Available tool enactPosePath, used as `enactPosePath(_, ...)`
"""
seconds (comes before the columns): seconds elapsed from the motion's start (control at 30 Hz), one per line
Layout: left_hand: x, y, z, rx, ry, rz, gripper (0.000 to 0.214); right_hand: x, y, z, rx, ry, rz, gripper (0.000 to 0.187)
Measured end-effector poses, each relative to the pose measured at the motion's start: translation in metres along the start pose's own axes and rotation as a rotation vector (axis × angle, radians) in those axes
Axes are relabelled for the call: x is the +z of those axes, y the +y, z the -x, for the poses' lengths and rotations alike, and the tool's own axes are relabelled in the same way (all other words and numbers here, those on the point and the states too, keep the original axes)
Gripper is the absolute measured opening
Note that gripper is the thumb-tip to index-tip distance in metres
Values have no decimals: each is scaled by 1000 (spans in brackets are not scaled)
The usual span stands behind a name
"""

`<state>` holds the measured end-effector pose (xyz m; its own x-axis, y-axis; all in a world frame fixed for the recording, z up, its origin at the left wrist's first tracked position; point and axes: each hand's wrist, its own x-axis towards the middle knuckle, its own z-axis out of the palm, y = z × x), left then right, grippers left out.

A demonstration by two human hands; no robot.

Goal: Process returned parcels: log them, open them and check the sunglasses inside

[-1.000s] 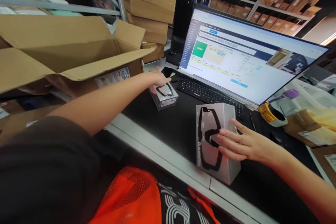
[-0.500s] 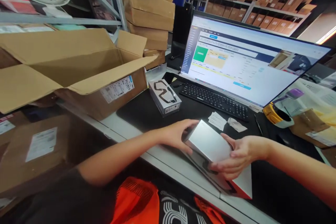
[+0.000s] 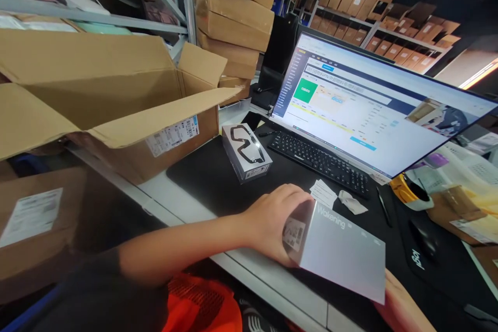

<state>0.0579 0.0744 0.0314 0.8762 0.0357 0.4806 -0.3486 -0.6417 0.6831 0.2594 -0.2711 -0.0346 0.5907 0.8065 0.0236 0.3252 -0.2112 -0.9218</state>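
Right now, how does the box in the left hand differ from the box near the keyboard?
The held box is gripped by the left hand; the desk box lies untouched. The held box shows a side lettered "Wakening"; the desk box, a black frame picture. Both are silvery, with a label on one end.

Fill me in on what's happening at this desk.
A person's left hand grips one end of a silver box marked "Wakening"; the right hand, mostly hidden, is at the other end. A second box lies left of the keyboard. An open carton stands farther left.
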Motion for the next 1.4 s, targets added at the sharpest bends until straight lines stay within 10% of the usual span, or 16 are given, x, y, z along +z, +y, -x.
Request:
enactPosePath(0.17,0,4,-2,6,9,-76,95,9,-2,-20,118,-74,-76,36)
enactPosePath(0.37,0,-7,8,-42,74,-46,98,26,-20,-45,397,142,-254,35)
enactPosePath(0.6,7,-36,16,-222,46,-66,102,30,-50,-51,383,292,-268,28)
enactPosePath(1.4,5,-65,10,-286,-87,-141,102,-14,-24,-27,539,374,-435,34)
